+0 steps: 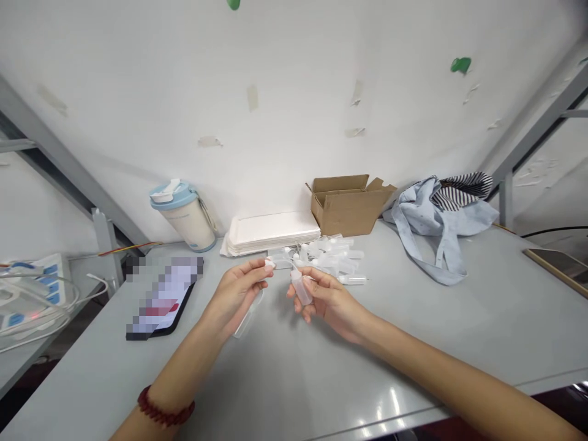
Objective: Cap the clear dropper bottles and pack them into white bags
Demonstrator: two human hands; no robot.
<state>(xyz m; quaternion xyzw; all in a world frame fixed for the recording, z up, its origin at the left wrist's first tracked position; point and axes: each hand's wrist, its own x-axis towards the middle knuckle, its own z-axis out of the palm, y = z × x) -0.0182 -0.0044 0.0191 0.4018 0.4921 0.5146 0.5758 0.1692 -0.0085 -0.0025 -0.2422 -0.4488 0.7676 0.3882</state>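
My right hand (328,299) grips a small translucent squeeze bottle (302,289) with a white neck, its nozzle end tilted up and to the left. Between the thumb and fingertips of my left hand (239,293) is a small white cap (270,263). The cap is apart from the bottle, and a thin pale strand shows between them. A clear narrow tube-like piece (245,323) lies under my left hand, partly hidden by it. Just beyond both hands, a pile of similar small bottles (337,260) lies on the grey table (285,380).
A stack of white sheets or envelopes (275,229) and an open cardboard box (349,211) stand against the wall. To the left are a tumbler (186,217) and a phone (168,300). A light blue cloth bag (436,226) and another device (558,269) lie right.
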